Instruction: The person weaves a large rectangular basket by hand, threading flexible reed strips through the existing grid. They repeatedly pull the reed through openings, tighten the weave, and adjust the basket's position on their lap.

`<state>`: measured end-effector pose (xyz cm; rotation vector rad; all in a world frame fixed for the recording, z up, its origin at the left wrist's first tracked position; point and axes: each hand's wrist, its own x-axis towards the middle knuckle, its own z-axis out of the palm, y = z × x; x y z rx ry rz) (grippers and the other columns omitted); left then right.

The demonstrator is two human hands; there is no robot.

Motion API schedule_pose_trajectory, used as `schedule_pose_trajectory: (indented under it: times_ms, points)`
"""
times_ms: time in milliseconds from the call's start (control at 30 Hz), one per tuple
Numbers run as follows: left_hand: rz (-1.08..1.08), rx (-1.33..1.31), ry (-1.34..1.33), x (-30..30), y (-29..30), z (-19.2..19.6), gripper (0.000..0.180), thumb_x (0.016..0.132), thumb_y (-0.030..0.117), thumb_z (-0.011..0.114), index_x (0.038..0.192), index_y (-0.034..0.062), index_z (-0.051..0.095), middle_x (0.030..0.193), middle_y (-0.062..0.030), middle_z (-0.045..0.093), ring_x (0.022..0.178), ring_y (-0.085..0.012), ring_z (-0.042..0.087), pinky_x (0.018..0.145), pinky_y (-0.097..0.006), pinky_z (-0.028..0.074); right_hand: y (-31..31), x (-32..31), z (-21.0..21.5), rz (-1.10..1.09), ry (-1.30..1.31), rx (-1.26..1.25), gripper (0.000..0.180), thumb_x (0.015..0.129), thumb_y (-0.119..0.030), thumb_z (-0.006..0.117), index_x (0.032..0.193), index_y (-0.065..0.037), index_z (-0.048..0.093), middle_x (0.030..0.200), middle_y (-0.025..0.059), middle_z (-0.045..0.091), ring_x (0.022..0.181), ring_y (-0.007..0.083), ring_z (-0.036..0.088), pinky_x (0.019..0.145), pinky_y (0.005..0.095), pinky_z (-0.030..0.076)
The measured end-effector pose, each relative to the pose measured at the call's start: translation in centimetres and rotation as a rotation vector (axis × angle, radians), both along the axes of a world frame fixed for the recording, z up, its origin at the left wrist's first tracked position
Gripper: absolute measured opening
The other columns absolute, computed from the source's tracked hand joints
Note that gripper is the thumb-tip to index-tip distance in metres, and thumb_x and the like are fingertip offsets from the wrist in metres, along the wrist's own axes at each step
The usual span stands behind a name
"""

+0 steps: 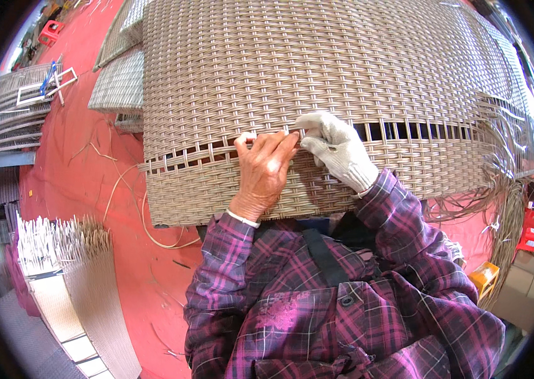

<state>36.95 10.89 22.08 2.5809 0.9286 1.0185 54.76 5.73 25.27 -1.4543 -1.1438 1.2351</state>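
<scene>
A large brown woven wicker panel [248, 69] lies in front of me, with an open slot [393, 131] running across its weave, crossed by upright ribs. My left hand [265, 169], bare, is closed at the slot, its fingers pressed together over a wicker strand [200, 153] that lies along the gap to the left. My right hand [336, 150] wears a pale work glove and is pinched at the same gap, its fingertips beside the left ones. The short piece of strand between its fingers is mostly hidden.
A thin loose strand [114, 192] curls from the panel's left edge onto the red floor covering [147, 278]. Long loose strands [504, 136] hang off the right side. Lower left stands a panel with bristling ends [65, 243]. Red stools [532, 228] and a yellow crate [484, 278] are around.
</scene>
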Motion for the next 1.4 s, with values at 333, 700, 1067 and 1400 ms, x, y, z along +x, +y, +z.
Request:
schedule_pose_trajectory:
  times_ms: [333, 700, 1067, 1400]
  points:
    - [0.234, -0.136, -0.104, -3.1, -0.1, 0.8, 0.009, 0.078, 0.009, 0.074, 0.079, 0.0110, 0.066, 0.071, -0.0008, 0.061, 0.068, -0.0220, 0.058, 0.074, -0.036, 0.036, 1.8, -2.8, -0.4, 0.290, -0.840, 0.112, 0.070, 0.089, -0.019, 0.065, 0.149, -0.010, 0.028, 0.095, 0.0169, 0.071, 0.078, 0.0358, 0.070, 0.067, 0.0431, 0.055]
    - [0.211, -0.409, -0.076, -2.6, 1.1, -2.0, 0.011, 0.083, 0.014, 0.066, 0.074, 0.0101, 0.063, 0.074, -0.0057, 0.068, 0.067, -0.0287, 0.059, 0.073, -0.039, 0.037, 5.0, -2.7, -0.3, 0.412, -0.767, 0.008, 0.078, 0.084, -0.024, 0.069, 0.151, -0.015, 0.030, 0.102, 0.0170, 0.070, 0.093, 0.0353, 0.068, 0.077, 0.0431, 0.053]
    - [0.261, 0.021, -0.206, 0.3, 0.4, -2.4, 0.024, 0.079, 0.006, 0.076, 0.101, 0.0078, 0.070, 0.104, -0.0058, 0.066, 0.098, -0.0255, 0.059, 0.089, -0.038, 0.041, 1.6, 0.9, -0.7, -0.088, 0.163, 0.030, 0.030, 0.089, 0.005, 0.061, 0.119, -0.002, 0.063, 0.107, 0.0037, 0.067, 0.095, 0.0097, 0.061, 0.085, 0.0248, 0.050]
    - [0.030, 0.060, -0.090, 4.2, 0.1, 0.0, 0.021, 0.089, 0.010, 0.067, 0.109, 0.0065, 0.069, 0.112, -0.0081, 0.067, 0.101, -0.0257, 0.059, 0.093, -0.040, 0.040, -3.8, 9.8, 2.9, -0.257, -0.006, 0.006, 0.022, 0.093, -0.001, 0.060, 0.113, -0.006, 0.066, 0.091, -0.0030, 0.066, 0.065, 0.0017, 0.049, 0.058, 0.0185, 0.044]
